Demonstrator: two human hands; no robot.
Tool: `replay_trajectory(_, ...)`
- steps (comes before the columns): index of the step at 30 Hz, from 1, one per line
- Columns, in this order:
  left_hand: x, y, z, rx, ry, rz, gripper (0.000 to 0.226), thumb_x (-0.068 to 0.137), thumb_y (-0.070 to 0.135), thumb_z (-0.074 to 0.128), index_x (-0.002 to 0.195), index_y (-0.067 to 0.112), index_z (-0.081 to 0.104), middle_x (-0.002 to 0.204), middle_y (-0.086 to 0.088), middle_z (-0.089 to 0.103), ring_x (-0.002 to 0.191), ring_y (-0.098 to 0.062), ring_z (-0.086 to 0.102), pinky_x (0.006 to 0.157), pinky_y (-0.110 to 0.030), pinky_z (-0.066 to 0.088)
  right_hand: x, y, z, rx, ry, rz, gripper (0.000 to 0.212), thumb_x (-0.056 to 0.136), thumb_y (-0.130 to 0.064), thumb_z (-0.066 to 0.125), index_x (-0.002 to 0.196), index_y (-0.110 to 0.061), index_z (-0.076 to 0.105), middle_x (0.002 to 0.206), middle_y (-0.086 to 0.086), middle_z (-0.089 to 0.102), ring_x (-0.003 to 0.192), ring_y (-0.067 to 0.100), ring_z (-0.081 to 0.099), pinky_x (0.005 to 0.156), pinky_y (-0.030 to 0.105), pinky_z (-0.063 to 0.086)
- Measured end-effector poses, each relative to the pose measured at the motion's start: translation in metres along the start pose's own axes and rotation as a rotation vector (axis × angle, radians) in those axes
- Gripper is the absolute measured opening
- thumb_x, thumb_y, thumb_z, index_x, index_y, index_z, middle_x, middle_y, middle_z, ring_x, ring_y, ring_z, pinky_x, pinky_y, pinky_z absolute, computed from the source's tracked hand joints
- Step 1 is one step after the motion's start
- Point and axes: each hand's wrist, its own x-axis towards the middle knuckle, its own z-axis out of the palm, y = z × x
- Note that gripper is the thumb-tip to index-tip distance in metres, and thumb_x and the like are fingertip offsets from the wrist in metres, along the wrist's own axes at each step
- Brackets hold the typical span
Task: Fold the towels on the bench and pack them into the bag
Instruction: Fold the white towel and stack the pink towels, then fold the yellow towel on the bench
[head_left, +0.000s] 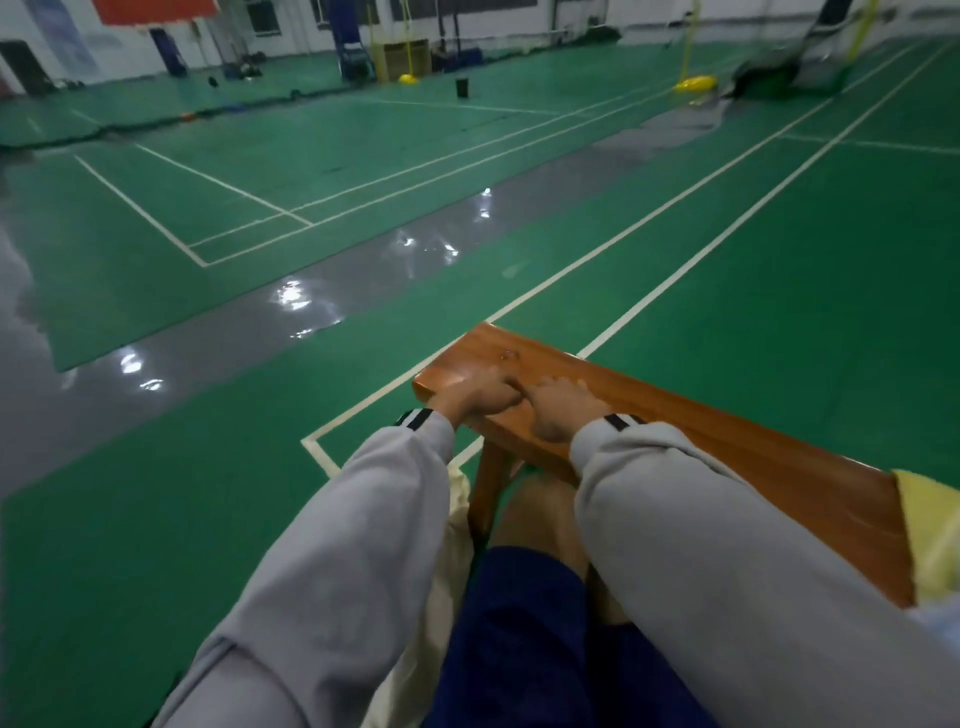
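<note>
Bench (545, 364) geometry sets the main hazard: the top is narrow and the person leans over it with both forearms extended, so any towel drawn along it may slide off an edge onto the green court floor (727, 260), which shows wet-looking glare further out. Cream fabric (453, 540) hangs below the left forearm, beside the bench leg; it is judged to be the bag, but its opening is hidden, so a folded towel lowered blind could miss it or catch on the rim. Yellow towel (930, 535) lies on the near part of the bench at the right frame edge, partly cut off, with its edge overhanging the seat. It is well apart from both hands and behind the right forearm. Reaching back for it without looking could drag it off the bench with the sleeve. A pale blue patch just below it is too cropped to identify. Right hand (563, 410) lies released, palm down and fingers straight, on the bench top near the far end. Left hand (478, 397) rests on the same end, touching the right one; its fingers look bent, but blur prevents telling whether they are clenched, and no object shows in it.
</note>
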Motion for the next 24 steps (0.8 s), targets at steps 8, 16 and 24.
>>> replay_trajectory(8,0.029,0.179,0.044,0.056,0.038,0.26,0.032,0.099,0.019,0.057,0.128,0.013,0.069,0.132,-0.014,0.066,0.121,-0.032,0.06,0.102,-0.038,0.047,-0.087,0.141,-0.055,0.014,0.015,0.322,0.06,0.095,-0.027,0.05,0.152,-0.039,0.036,0.142,0.009,0.05,0.133,0.035,0.046,0.114,0.056,0.031)
replay_trajectory(16,0.036,0.317,0.119,0.108,-0.047,0.449,0.036,0.101,0.025,0.055,0.132,0.009,0.064,0.124,-0.019,0.069,0.111,-0.034,0.064,0.085,-0.033,0.047,-0.193,0.243,-0.061,0.063,0.123,0.527,0.065,0.091,-0.023,0.057,0.152,-0.03,0.038,0.141,0.01,0.051,0.132,0.034,0.047,0.111,0.051,0.034)
replay_trajectory(24,0.031,0.381,0.218,0.157,-0.115,0.429,0.037,0.094,0.038,0.058,0.09,0.002,0.066,0.101,-0.021,0.07,0.097,-0.038,0.067,0.07,-0.034,0.046,-0.299,0.316,-0.025,0.015,0.122,0.821,0.033,0.092,-0.018,0.054,0.123,-0.012,0.062,0.128,0.014,0.06,0.119,0.035,0.055,0.096,0.04,0.046)
